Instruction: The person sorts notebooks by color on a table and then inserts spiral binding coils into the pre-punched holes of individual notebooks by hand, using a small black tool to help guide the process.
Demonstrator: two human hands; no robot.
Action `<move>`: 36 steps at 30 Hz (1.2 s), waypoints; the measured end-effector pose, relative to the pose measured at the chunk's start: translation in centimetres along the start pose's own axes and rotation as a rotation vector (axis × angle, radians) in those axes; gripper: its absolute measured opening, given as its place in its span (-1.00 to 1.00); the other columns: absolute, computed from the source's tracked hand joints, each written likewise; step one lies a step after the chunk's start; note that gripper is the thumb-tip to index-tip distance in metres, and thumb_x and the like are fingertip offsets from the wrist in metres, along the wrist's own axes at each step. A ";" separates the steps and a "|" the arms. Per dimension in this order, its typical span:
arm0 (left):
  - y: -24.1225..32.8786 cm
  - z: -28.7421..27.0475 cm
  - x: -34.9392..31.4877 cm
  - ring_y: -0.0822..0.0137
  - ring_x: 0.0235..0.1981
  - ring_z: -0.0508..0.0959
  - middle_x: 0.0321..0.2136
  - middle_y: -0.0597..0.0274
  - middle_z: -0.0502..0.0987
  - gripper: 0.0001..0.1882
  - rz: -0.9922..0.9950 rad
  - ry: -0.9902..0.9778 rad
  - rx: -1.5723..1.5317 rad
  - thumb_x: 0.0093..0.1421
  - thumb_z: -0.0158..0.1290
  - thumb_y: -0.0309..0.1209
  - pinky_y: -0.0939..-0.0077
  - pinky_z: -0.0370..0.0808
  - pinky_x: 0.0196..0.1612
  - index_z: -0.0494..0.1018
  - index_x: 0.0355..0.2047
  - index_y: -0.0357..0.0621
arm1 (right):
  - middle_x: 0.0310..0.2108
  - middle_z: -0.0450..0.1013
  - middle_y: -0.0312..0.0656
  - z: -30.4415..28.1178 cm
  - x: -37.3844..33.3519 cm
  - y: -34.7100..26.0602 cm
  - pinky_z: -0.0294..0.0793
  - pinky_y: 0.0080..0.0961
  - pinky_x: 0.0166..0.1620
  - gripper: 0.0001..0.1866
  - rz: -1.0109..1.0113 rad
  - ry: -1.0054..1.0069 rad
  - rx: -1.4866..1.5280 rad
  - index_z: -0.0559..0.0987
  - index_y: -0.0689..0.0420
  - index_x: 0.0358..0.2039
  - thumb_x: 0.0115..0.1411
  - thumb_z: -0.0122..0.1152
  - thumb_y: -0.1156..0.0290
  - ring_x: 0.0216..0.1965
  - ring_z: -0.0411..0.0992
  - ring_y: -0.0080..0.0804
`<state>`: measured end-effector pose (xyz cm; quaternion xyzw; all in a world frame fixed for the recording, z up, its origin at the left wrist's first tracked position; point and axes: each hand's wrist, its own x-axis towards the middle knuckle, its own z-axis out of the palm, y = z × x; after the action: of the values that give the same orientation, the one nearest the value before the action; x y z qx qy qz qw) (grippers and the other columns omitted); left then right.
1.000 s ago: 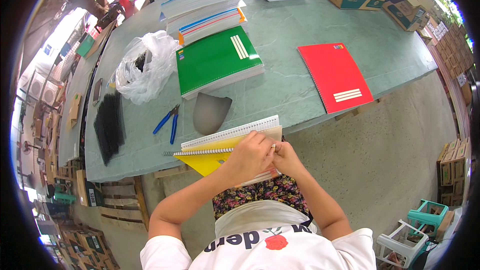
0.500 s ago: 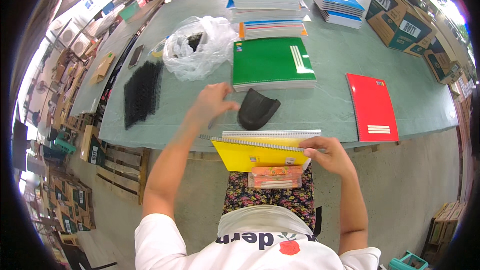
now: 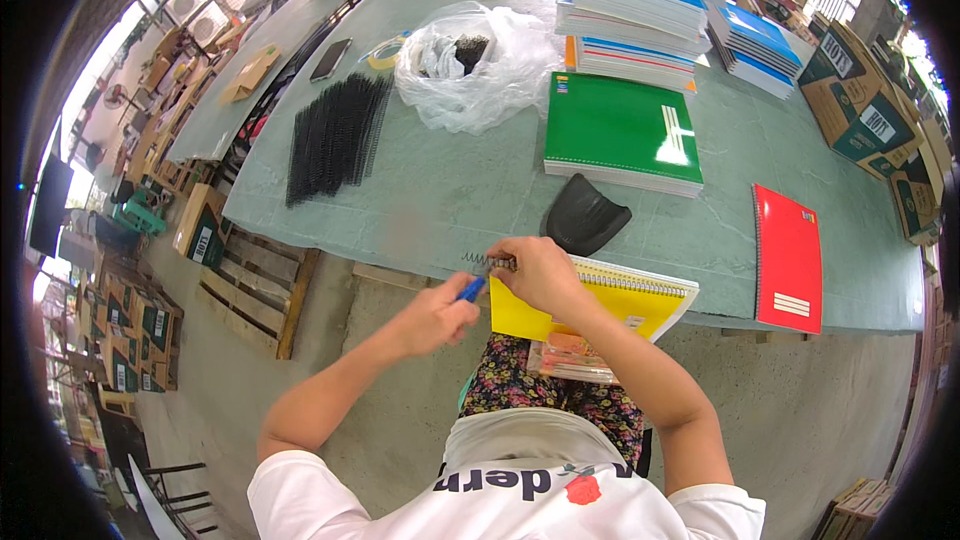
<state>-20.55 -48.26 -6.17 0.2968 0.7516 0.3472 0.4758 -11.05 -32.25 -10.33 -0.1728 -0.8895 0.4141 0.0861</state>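
A yellow spiral notebook (image 3: 634, 297) leans at the table's near edge, its wire coil along the top. My right hand (image 3: 540, 275) pinches the coil's left end at the notebook's corner. Beyond those fingers a loose tail of dark wire coil (image 3: 477, 259) sticks out to the left. My left hand (image 3: 436, 318) is closed round a small blue-handled tool (image 3: 471, 288), its tip close to the coil; the tool's kind is hard to make out. Just behind the notebook lies a curved black piece (image 3: 586, 216). Under the notebook, on my lap, sits a clear orange-pink pack (image 3: 572, 354).
Farther back are a green notebook stack (image 3: 620, 126), a tall pile of notebooks (image 3: 640, 10) and a white plastic bag (image 3: 480, 68). Black wire coils (image 3: 338, 135) and a phone (image 3: 331, 59) lie left. A red notebook (image 3: 788, 258) and cartons (image 3: 860, 95) are right.
My right hand has moved from the notebook's right end to its left corner. My left hand has come down beside it with the blue-handled tool. The view has turned, shifting the table's contents rightward.
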 end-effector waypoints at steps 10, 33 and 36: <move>-1.9 0.4 0.8 0.37 -0.45 0.47 -0.43 0.14 0.45 -0.64 -0.101 0.021 -0.125 0.08 -0.08 -0.30 0.49 0.37 -0.39 0.33 -0.13 -0.23 | -0.32 0.51 -0.10 -0.8 0.3 -1.0 0.44 -0.28 -0.21 -0.70 0.110 -0.089 0.113 0.58 0.02 -0.21 -0.01 0.12 0.51 -0.29 0.46 -0.12; -2.9 -1.3 1.2 0.51 -0.51 0.40 -0.52 0.34 0.37 -0.77 -0.198 -0.336 -0.282 0.16 -0.04 -0.25 0.61 0.27 -0.51 0.35 -0.29 -0.12 | -0.30 0.35 0.01 -0.1 0.1 1.0 0.43 -0.25 -0.22 -0.88 -0.142 0.132 -0.014 0.52 0.27 -0.54 -0.07 0.18 0.47 -0.31 0.42 -0.02; -1.9 -2.1 2.2 0.51 -0.56 0.40 -0.58 0.33 0.41 -0.82 -0.049 -0.012 -0.203 0.11 0.05 -0.33 0.61 0.31 -0.50 0.39 -0.35 -0.16 | -0.29 0.38 -0.08 0.1 -0.2 2.6 0.45 -0.34 -0.20 -0.88 -0.098 0.125 -0.132 0.56 0.21 -0.50 -0.07 0.21 0.45 -0.26 0.42 -0.12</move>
<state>-23.50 -48.16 -8.13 0.2307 0.7168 0.4080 0.5162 -10.27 -30.86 -12.44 -0.1601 -0.9150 0.3386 0.1500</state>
